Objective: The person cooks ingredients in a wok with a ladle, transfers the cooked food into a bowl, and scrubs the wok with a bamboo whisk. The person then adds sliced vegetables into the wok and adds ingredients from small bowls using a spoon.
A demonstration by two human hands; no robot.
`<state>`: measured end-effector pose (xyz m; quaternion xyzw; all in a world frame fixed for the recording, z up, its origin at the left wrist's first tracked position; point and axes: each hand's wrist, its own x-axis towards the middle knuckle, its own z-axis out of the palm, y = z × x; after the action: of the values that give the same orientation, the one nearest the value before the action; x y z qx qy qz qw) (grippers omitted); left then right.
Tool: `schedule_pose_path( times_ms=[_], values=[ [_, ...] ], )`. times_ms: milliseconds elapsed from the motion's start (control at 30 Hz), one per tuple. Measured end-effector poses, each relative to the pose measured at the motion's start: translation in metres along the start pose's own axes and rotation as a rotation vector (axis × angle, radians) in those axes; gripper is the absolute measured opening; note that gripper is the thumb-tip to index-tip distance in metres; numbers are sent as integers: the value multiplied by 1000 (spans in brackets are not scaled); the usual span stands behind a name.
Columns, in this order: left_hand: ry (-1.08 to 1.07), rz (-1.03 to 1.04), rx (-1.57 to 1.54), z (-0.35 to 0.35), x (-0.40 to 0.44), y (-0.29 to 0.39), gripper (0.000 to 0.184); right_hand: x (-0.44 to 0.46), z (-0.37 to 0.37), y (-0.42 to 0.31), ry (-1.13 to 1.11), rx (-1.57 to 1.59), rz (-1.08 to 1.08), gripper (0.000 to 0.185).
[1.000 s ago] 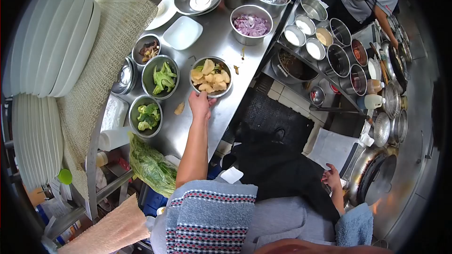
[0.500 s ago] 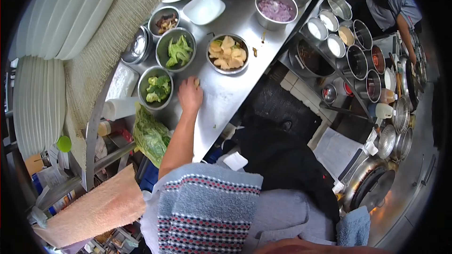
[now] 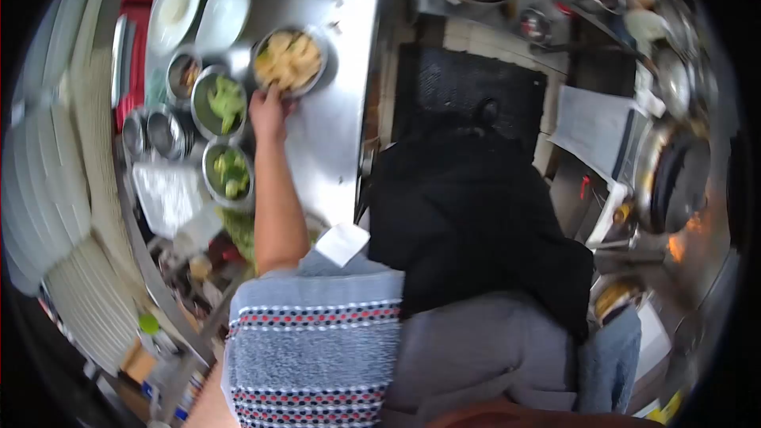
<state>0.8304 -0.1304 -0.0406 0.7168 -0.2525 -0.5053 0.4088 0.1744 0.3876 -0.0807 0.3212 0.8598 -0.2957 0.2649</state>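
My left hand (image 3: 269,113) is at the near rim of a metal bowl (image 3: 321,71) filled with pale yellow slices (image 3: 289,59). Its fingers are closed over that rim, some of them hidden behind the hand. Just left of the hand stands a metal bowl of sliced green vegetable (image 3: 227,103). Nearer to me, a bowl of broccoli (image 3: 231,173) sits beside my forearm. My right hand is out of view.
A white dish (image 3: 223,22) and a small bowl of brown pieces (image 3: 185,75) stand farther back on the steel counter (image 3: 325,154). Stacked plates (image 3: 47,182) line the left. A wok (image 3: 674,178) with flame beside it is at the right.
My left hand has moved from the bare counter beside the broccoli up to the bowl of yellow slices. The view has turned, shifting the counter leftward.
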Motion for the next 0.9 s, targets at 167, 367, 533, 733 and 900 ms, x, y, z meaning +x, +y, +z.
schedule_pose_path(
  times_ms=[167, 367, 533, 733, 900],
  values=[
    [-296, 85, -39, 5, 8, 22, 37, 33, 19, 8, -88, 372, 144, 40],
    [-440, 260, 386, 77, 2, 71, 26, 29, 38, 5, -135, 625, 19, 48],
    [-845, 280, 255, 263, -112, 94, 23, 21, 20, -29, -72, 907, -19, 42],
    [-1284, 287, 303, 475, -255, 71, 19, -19, -61, -23, -123, 1066, -355, 29],
    [-1485, 133, 346, 591, -353, 28, 16, -99, -113, -14, -296, 1536, -478, 48]
  ],
)
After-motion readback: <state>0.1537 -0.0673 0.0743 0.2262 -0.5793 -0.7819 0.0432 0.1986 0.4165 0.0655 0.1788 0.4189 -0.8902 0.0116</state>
